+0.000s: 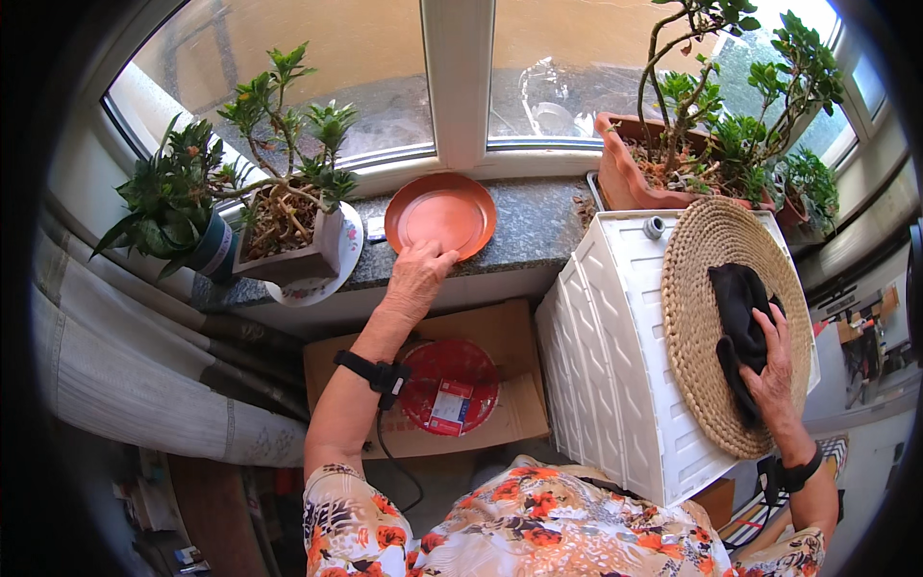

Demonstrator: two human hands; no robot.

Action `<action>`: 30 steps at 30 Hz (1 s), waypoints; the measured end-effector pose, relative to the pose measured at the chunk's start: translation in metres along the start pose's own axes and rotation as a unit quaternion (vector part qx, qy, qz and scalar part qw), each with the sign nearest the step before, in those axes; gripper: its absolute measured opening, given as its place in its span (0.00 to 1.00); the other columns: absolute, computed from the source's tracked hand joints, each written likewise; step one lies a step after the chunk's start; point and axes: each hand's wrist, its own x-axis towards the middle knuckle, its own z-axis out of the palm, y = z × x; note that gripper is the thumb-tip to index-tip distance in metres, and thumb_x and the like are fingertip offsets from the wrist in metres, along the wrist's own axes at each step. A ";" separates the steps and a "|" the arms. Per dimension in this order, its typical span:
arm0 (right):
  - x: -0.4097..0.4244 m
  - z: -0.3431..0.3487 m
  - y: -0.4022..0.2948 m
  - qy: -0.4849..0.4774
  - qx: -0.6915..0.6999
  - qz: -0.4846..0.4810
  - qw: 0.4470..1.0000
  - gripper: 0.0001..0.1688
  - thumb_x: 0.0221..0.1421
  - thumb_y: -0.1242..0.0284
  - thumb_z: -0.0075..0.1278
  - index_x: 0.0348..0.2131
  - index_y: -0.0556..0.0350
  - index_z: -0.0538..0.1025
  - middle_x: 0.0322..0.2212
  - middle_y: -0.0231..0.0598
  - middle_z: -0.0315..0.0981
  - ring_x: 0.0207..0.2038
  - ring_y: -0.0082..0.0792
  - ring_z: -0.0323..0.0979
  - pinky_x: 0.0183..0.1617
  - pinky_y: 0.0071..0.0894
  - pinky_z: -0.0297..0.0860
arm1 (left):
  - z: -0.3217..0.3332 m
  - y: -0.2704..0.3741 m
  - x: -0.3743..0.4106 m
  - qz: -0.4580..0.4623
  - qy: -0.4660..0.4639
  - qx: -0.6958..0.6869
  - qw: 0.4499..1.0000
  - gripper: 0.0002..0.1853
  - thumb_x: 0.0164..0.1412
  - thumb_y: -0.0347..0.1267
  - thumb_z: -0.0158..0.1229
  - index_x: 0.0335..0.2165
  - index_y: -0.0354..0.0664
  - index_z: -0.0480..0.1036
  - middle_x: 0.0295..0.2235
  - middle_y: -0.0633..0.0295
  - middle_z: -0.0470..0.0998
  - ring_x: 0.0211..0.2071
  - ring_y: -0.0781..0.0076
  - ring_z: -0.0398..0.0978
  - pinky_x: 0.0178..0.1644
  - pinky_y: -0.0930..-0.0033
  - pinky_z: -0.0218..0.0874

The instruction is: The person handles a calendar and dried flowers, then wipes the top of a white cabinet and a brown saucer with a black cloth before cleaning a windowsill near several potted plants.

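My left hand (pixel 420 274) is at the near rim of a round terracotta-coloured plant saucer (pixel 447 209), fingertips over its inside edge. The saucer is above the speckled granite windowsill (pixel 530 209), below the window's middle frame. On the right, my right hand (pixel 773 364) holds a bunched black cloth (pixel 743 310). That cloth rests against a round woven straw mat (pixel 689 324), which lies on top of a white plastic storage cabinet (pixel 613 288). My right fingers spread over the cloth's right side, with the thumb at its lower part.
Left on the sill, a square planter (pixel 292 249) stands on a floral plate (pixel 350 252), beside a green pot (pixel 213 249). A long terracotta planter (pixel 620 166) sits behind the cabinet. Below lies a cardboard box (pixel 515 360) with a red round container (pixel 425 368). Curtains (pixel 144 360) hang left.
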 end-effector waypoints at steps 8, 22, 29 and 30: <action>0.002 -0.001 -0.003 -0.007 -0.009 0.010 1.000 0.38 0.30 0.81 0.56 0.48 0.52 0.66 0.51 0.48 0.54 0.54 0.50 0.54 0.57 0.40 0.52 | -0.016 -0.013 -0.010 -0.022 -0.023 0.038 0.999 0.06 0.47 0.29 0.52 0.29 0.49 0.72 0.24 0.63 0.67 0.32 0.66 0.68 0.37 0.64 0.59; 0.061 -0.042 -0.066 0.070 0.527 0.115 0.839 0.27 0.41 0.87 0.53 0.45 0.56 0.69 0.39 0.31 0.71 0.42 0.24 0.68 0.49 0.24 0.64 | -0.123 0.190 0.078 0.064 -0.105 -0.712 0.692 0.44 0.50 0.28 0.60 0.59 0.49 0.42 0.57 0.55 0.50 0.52 0.63 0.59 0.45 0.67 0.63; 0.079 -0.035 -0.141 -0.002 0.696 0.125 0.707 0.29 0.49 0.74 0.49 0.51 0.52 0.61 0.45 0.34 0.65 0.46 0.27 0.65 0.50 0.28 0.63 | -0.123 0.242 0.115 0.090 0.099 -0.675 0.725 0.54 0.43 0.25 0.64 0.60 0.48 0.34 0.57 0.53 0.49 0.52 0.65 0.59 0.53 0.67 0.55; 0.078 -0.031 -0.141 -0.030 0.703 0.102 0.703 0.32 0.48 0.73 0.48 0.53 0.53 0.59 0.46 0.35 0.63 0.48 0.28 0.63 0.52 0.29 0.60 | -0.119 0.240 0.119 0.090 0.124 -0.656 0.739 0.53 0.43 0.24 0.63 0.60 0.47 0.35 0.56 0.53 0.50 0.52 0.65 0.59 0.53 0.68 0.54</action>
